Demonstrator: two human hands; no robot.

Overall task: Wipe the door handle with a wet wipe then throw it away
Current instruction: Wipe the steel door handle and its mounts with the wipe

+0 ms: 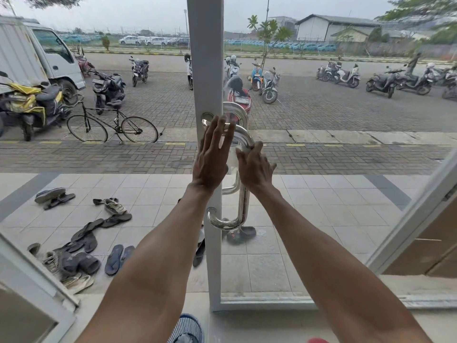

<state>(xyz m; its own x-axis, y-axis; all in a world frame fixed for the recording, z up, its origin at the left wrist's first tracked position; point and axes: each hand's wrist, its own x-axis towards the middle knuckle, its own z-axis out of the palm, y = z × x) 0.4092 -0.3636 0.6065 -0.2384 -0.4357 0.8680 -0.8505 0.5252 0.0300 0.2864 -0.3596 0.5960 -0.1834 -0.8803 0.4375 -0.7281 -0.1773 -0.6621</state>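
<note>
A curved chrome door handle (243,204) is mounted on the white frame (213,263) of a glass door straight ahead. My left hand (213,154) lies flat against the frame beside the handle's upper mount, fingers straight and pointing up. My right hand (255,167) is on the upper bend of the handle, with its fingers curled round the bar from the right. A pale blur sits between the two hands at the bar. Whether that is the wet wipe I cannot tell.
A blue mesh bin (186,329) stands on the floor by my feet, and a red object (317,340) shows at the bottom edge. Outside lie several sandals (86,238) on the tiled porch, with a bicycle (112,123) and parked scooters beyond. An open white-framed door leaf (410,214) is at the right.
</note>
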